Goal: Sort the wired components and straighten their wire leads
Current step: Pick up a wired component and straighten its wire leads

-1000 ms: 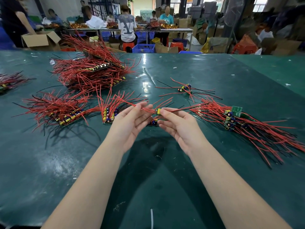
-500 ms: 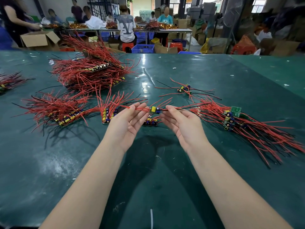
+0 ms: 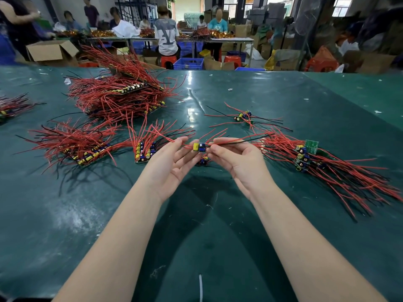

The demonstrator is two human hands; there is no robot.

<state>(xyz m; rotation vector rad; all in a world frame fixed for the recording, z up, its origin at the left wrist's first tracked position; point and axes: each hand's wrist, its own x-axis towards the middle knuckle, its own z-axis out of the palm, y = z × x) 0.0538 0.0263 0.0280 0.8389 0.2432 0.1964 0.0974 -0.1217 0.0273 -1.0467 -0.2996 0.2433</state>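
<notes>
Your left hand (image 3: 172,162) and right hand (image 3: 237,159) are pinching the red leads on either side of a small component (image 3: 199,147), holding it above the green surface (image 3: 196,214), palms up.

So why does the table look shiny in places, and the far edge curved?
Head view: overhead light glares off the green table in a bright streak; the wide-angle lens bows its far edge; the arms cast a dark shadow below the hands; background workers look soft, while the held component stays sharp.
</notes>
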